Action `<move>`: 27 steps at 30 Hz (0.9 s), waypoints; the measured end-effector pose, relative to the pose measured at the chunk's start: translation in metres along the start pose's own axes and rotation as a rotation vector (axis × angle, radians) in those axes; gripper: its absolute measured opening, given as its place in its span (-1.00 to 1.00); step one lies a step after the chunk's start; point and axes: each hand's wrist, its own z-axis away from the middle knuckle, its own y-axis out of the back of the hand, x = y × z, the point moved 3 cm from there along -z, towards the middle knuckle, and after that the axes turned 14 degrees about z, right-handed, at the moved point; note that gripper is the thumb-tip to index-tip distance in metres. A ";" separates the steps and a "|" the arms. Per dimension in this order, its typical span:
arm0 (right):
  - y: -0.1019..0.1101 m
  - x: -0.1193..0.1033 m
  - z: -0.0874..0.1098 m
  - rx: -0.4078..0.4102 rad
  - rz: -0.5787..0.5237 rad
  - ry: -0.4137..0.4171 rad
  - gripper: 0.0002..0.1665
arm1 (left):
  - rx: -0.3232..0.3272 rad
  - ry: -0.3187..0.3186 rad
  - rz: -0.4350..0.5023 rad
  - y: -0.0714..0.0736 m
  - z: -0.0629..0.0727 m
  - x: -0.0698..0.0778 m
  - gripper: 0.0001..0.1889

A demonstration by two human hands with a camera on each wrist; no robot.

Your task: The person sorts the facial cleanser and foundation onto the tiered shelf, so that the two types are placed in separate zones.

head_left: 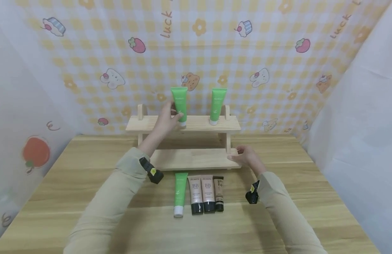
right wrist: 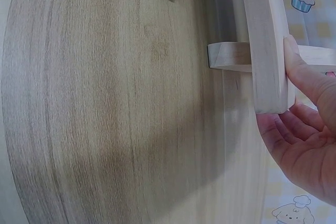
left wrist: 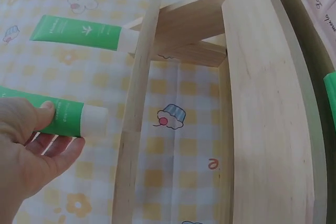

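My left hand (head_left: 167, 114) grips a green squeeze tube (head_left: 180, 98) by its body, white cap downward, at the upper board (head_left: 196, 121) of a two-tier wooden rack. In the left wrist view, a small gap shows between the cap (left wrist: 94, 121) and that board's edge. A second green tube (head_left: 218, 100) stands upright on its cap farther right along the board. At the rack's right end, my right hand (head_left: 245, 157) holds the lower board (head_left: 192, 158). The right wrist view shows the thumb (right wrist: 302, 69) on top of this board and the other fingers under its end.
In front of the rack, a third green tube (head_left: 180, 194) lies on the wooden table (head_left: 145, 229). Beside it are two pinkish BB cream tubes (head_left: 195, 188) with black caps and a slim brown tube (head_left: 219, 190). A patterned cloth (head_left: 199, 63) hangs behind the rack.
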 end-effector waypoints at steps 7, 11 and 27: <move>-0.006 -0.002 0.001 -0.005 -0.013 0.004 -0.16 | 0.035 0.009 -0.002 -0.003 -0.009 -0.010 -0.50; -0.007 -0.002 0.001 -0.006 -0.018 0.003 -0.16 | 0.035 0.000 0.000 -0.005 -0.012 -0.015 -0.50; 0.000 0.001 -0.001 -0.004 0.016 -0.016 -0.15 | -0.014 -0.013 0.006 -0.009 -0.007 -0.021 -0.43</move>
